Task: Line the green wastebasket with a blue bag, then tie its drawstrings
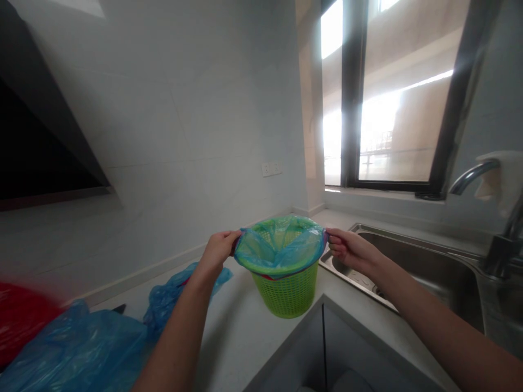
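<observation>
Blue bag (273, 255), pinched by left fingers (232, 235) and right fingers (334, 238), partly veils the green basket (288, 296).

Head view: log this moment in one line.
left hand: pinching blue bag edge | right hand: pinching opposite edge | blue bag: inside green basket, over rim | green basket: upright on counter

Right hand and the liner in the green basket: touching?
Touching. The head view shows the right hand pinching the liner's edge between thumb and fingers, beside the basket's rim.
</observation>
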Demonstrator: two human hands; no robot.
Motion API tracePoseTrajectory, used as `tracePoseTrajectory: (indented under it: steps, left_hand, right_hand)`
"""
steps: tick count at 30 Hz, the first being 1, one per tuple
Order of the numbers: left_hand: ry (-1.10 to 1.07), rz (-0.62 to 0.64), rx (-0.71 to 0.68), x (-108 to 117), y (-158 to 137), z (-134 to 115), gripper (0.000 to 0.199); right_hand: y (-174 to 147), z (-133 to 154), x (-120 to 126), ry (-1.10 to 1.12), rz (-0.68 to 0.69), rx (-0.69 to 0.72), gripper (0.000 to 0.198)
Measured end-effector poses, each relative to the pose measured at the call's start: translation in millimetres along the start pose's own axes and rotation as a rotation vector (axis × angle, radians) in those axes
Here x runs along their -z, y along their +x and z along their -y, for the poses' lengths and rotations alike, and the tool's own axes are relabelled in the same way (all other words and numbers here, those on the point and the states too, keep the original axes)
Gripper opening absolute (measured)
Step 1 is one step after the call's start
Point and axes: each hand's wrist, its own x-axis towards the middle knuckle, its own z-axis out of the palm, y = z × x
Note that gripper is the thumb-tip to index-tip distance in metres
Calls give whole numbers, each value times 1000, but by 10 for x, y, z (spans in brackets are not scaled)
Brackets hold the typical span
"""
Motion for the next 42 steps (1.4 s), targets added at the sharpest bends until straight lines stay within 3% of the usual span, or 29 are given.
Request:
tracePoseTrajectory:
  steps: [3,8,15,19,21,24,26,27,31,37,42]
  left_hand:
    - [34,6,-60,-35,-32,-18,42]
    - [-92,24,-23,-57,-49,-19,42]
    - [-362,-47,37,-98,22,17,41]
    - [-315,-77,126,-7,33,28,39]
    - [-219,20,220,99,14,12,29]
    - [5,269,327,280,-38,-43,24]
    - [115,408,332,368,-75,-85,29]
    - [143,453,322,395,-89,-101,31]
    - [148,490,281,399,-101,-112,35]
    - [33,351,278,287,-72,-72,41]
    - [53,271,246,176,-88,-76,29]
  right_hand:
    - [-71,12,-52,-71,50,-9,27]
    - [-171,17,-148,-164,126,-9,15]
    - [-301,-103,-240,-179,350,-142,39]
    - [-391,-87,-306,-262,504,-111,40]
    - [-344,-15,-278,-229,441,3,26]
    - [-111,64,-93,-100,144,182,17]
    - [99,32,91,-100,-100,206,17]
    - [196,-13,180,-131,-179,151,14]
    - [429,-255,370,-135,-127,-118,15]
    - [420,-311,256,-46,-114,-79,15]
    - [387,-245,222,-37,-139,-128,18]
